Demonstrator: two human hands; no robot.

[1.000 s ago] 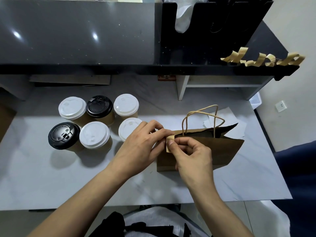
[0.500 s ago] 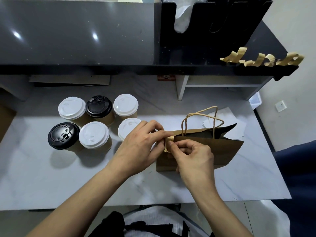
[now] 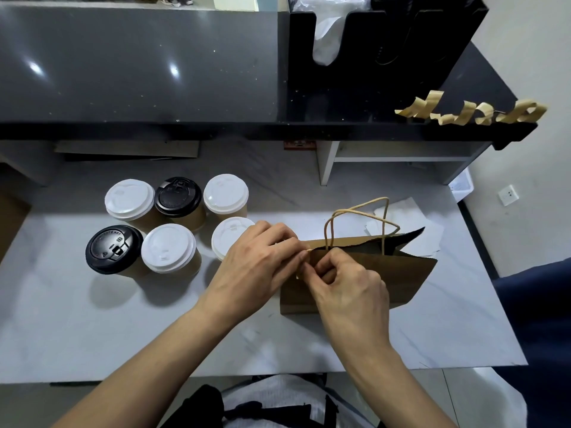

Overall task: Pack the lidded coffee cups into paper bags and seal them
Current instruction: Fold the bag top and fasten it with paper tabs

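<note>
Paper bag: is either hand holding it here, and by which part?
Both. The left hand and the right hand pinch the paper bag at the left end of its top edge, around a small strip of tape; the handles are untouched.

I am counting six cups [image 3: 168, 250]: four with white lids, two with black; one bag [image 3: 401, 273] with two handles [image 3: 358, 211]; several tape strips [image 3: 469, 111].

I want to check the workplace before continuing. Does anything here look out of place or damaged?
Nothing looks spilled or damaged. The paper bag gapes open at its right end, while both hands pinch its left corner. Curled tape strips hang off the dark shelf edge.
</note>
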